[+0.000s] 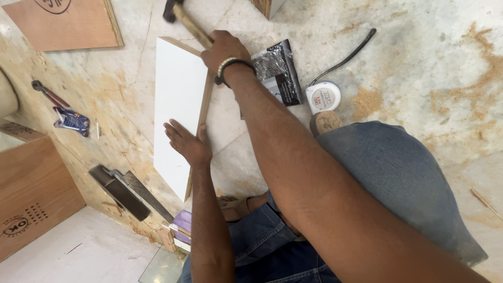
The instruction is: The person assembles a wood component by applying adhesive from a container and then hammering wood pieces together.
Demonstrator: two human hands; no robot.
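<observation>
On pale stone floor, streaked with orange-brown sawdust, thickest toward 2 o'clock and along the 9 o'clock side. Seen from above, knee in blue denim filling 4 o'clock.

White laminated board with a plywood edge, lying flat just left of centre, long axis running 12 to 6 o'clock. Left hand resting on the board's lower right part, fingers spread flat, nothing gripped, pressing down by the wooden edge. Right hand at 12 o'clock, clenched round the wooden handle of a hammer, dark head up at the top edge of view, above the board's far corner; dark band on the wrist.

Just right of that hand, a clear packet of nails; beside it at 1 o'clock, a white tape measure with a black strap trailing off. Toward 9 o'clock, red-handled pliers and a small blue packet. At 8 o'clock, a handsaw with dark handle. Plywood sheets at 11 o'clock and 8 o'clock.
</observation>
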